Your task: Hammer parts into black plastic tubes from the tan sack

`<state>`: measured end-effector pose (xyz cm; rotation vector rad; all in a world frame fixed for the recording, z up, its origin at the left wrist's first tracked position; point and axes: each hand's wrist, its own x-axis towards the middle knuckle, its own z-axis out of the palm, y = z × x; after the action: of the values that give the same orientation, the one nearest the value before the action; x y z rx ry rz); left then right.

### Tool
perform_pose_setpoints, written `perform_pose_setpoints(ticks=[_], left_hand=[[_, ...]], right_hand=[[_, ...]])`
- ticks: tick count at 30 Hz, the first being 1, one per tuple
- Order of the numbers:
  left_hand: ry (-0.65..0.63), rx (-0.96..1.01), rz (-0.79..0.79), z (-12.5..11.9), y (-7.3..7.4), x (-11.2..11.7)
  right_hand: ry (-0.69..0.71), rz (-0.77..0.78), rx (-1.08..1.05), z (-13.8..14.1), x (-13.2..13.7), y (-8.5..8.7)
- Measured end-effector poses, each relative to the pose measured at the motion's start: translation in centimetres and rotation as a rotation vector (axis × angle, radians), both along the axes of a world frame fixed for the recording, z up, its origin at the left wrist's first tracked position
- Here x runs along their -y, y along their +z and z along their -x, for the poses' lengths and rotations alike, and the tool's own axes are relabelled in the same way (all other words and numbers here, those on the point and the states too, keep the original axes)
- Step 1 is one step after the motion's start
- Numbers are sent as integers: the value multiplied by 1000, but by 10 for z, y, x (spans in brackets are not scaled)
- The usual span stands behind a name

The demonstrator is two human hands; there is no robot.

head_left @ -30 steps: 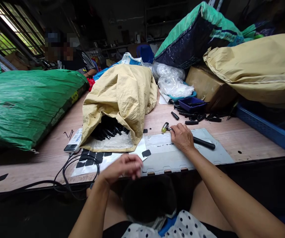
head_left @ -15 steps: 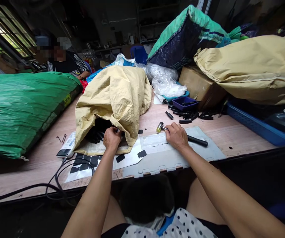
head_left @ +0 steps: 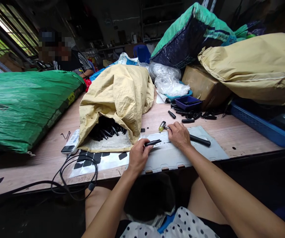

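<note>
My left hand (head_left: 137, 155) is closed on a slim black plastic part (head_left: 152, 142), held just above the grey mat (head_left: 177, 155) at the table's front edge. My right hand (head_left: 179, 135) rests closed on a small hammer (head_left: 197, 140) with a black handle and a yellow-tipped head (head_left: 162, 126), which lies on the mat. Left of my hands an open tan woven sack (head_left: 117, 96) lies on the table, with several black parts (head_left: 106, 130) showing in its mouth.
A green sack (head_left: 25, 105) fills the left of the table; another person sits behind it. A sheet of black stickers (head_left: 95, 160), a white device (head_left: 70, 142) and a black cable (head_left: 77, 178) lie front left. A blue tray (head_left: 188, 102), loose black parts, a box and sacks stand at right.
My left hand reached into the tan sack, then drew back toward the mat holding a black part. My right hand stayed on the hammer.
</note>
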<state>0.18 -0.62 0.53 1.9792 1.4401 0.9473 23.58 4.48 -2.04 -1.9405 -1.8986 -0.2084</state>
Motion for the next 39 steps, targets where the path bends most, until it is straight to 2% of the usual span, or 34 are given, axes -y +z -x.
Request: perform_pose_setpoints(ticks=[5, 12, 15, 18, 20, 22, 24, 26, 29, 34, 39], left_hand=[[-6, -136, -33, -14, -13, -34], [-29, -82, 45, -9, -17, -39], [-33, -82, 42, -9, -18, -39], [-39, -58, 44, -9, -20, -40], [-45, -39, 40, -8, -20, -40], [-48, -25, 36, -8, -22, -41], [-43, -16, 37, -7, -22, -41], [-40, -16, 41, -7, -23, -41], [-41, -19, 41, -6, -23, -42], [-51, -19, 41, -7, -21, -42], [-54, -42, 29, -7, -19, -40]], right_hand=[[15, -9, -10, -1, -1, -1], [14, 7, -12, -3, -1, -3], [34, 41, -33, -6, -3, 5], [59, -19, -113, -6, 0, 22], [116, -80, -224, -3, 9, 34], [237, -93, -345, 4, 21, 42], [352, -69, -432, 13, 35, 44], [407, -37, -474, 22, 46, 41], [419, -3, -446, 31, 57, 37], [398, -68, -354, 40, 63, 40], [367, 12, -186, 44, 65, 37]])
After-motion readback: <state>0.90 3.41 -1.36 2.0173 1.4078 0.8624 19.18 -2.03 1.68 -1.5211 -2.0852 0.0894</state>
